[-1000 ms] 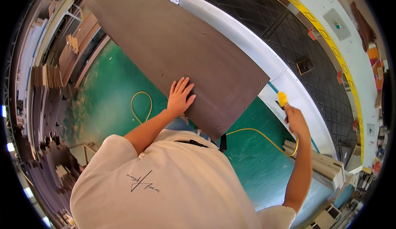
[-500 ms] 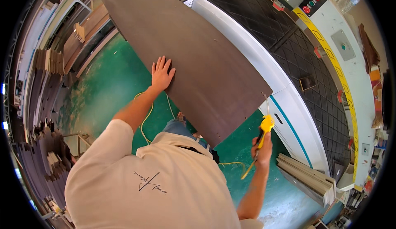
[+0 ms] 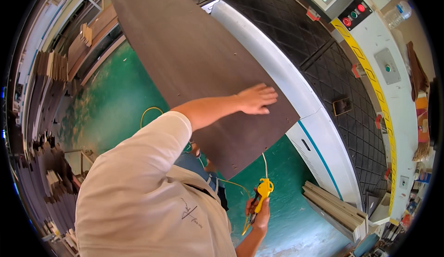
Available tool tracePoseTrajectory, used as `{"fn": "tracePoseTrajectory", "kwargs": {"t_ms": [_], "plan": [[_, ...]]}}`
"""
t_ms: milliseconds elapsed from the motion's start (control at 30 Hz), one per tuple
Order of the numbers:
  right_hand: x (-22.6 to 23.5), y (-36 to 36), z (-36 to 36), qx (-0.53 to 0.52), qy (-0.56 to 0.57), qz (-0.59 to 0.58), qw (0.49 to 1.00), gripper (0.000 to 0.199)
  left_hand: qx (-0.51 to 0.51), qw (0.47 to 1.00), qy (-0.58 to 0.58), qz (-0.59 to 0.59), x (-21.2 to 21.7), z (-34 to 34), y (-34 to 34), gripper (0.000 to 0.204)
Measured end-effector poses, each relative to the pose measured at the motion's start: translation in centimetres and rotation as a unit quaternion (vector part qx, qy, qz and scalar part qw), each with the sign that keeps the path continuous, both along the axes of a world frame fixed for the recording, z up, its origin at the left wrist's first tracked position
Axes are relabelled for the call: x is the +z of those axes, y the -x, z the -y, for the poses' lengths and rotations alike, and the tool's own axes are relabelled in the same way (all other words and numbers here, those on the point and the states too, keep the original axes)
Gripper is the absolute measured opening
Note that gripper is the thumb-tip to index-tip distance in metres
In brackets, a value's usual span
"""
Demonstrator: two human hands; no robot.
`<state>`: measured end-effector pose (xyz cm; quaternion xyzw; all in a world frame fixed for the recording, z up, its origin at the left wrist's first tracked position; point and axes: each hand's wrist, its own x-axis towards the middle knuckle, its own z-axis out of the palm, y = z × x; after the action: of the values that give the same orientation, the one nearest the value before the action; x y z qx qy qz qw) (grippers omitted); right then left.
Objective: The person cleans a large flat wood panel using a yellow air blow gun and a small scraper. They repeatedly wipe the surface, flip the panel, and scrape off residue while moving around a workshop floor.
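A long dark-brown board [image 3: 199, 58] with small holes along its edges lies in front of me, reaching to the far left. My left hand [image 3: 257, 99] is flat on it toward the right side, fingers stretched out and slightly blurred. In my right hand [image 3: 260, 215] is a yellow air blow gun [image 3: 265, 188] with a thin metal nozzle. The nozzle tip points up at the board's near edge, close to a hole there. A yellow hose [image 3: 238, 183] runs from the gun toward my legs.
A white machine [image 3: 319, 132] with a black bed [image 3: 296, 35] stands along the right. Its panel [image 3: 354, 13] has red and green buttons. Stacked boards [image 3: 335, 210] stand on the green floor at lower right. More board stacks [image 3: 51, 178] line the left, and a plastic bottle [image 3: 398, 14] is at upper right.
My left hand has moved right across the board from its left edge. My right hand has brought the blow gun left and nearer to me, from the right corner to the near edge.
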<state>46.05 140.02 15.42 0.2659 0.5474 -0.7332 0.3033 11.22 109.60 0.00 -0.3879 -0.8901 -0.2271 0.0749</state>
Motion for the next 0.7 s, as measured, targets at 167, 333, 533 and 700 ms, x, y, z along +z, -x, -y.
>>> {"fn": "tracePoseTrajectory", "kwargs": {"t_ms": [167, 333, 533, 700], "plan": [[-1.1, -2.6, -1.3, -0.062, -0.001, -0.044, 0.997, 0.066, 0.426, 0.899, 0.074, -0.068, 0.1, 13.2, 6.2, 0.048], [-2.1, -1.8, -0.3, -0.076, 0.113, 0.002, 0.991, 0.066, 0.126, 0.963, 0.183, 0.152, 6.5, 0.5, 0.5, 0.057], [-3.8, 1.5, -0.9, -0.159, 0.033, -0.060, 0.985, 0.062, 0.111, 0.988, 0.064, 0.083, 4.7, 5.5, -9.0, 0.053], [-1.2, 2.2, 2.4, 0.117, 0.028, 0.084, 0.989, 0.059, 0.386, 0.919, 0.082, 0.012, 2.8, 17.1, -16.4, 0.052]]}}
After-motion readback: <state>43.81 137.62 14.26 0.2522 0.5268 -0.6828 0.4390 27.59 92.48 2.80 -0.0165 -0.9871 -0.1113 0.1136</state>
